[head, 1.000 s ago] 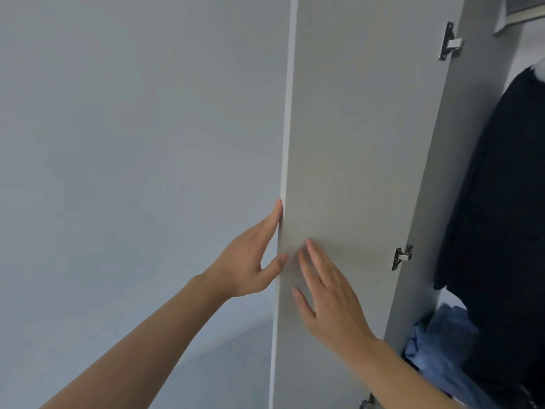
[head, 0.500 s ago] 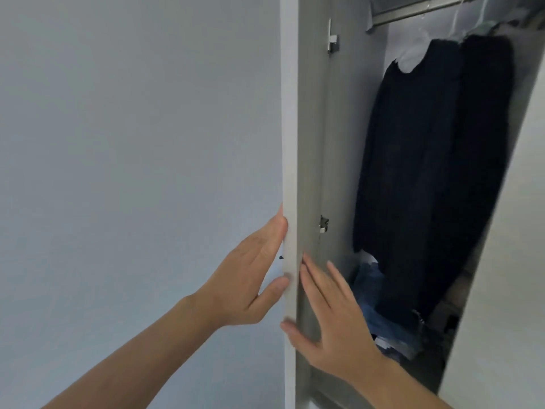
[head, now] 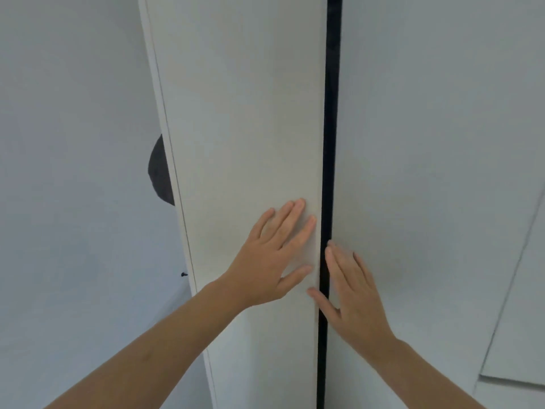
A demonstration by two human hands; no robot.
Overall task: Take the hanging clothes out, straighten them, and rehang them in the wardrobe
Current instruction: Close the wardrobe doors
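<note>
A person's left hand lies flat, fingers straight, on the left wardrobe door, just left of the dark vertical gap. The right hand lies flat on the right wardrobe door, its thumb crossing the gap. No hanging clothes can be made out; they presumably hang behind the doors.

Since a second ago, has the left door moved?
Yes. The left door has swung toward the right door; only a thin dark gap remains, with both hands flat on the doors.
</note>
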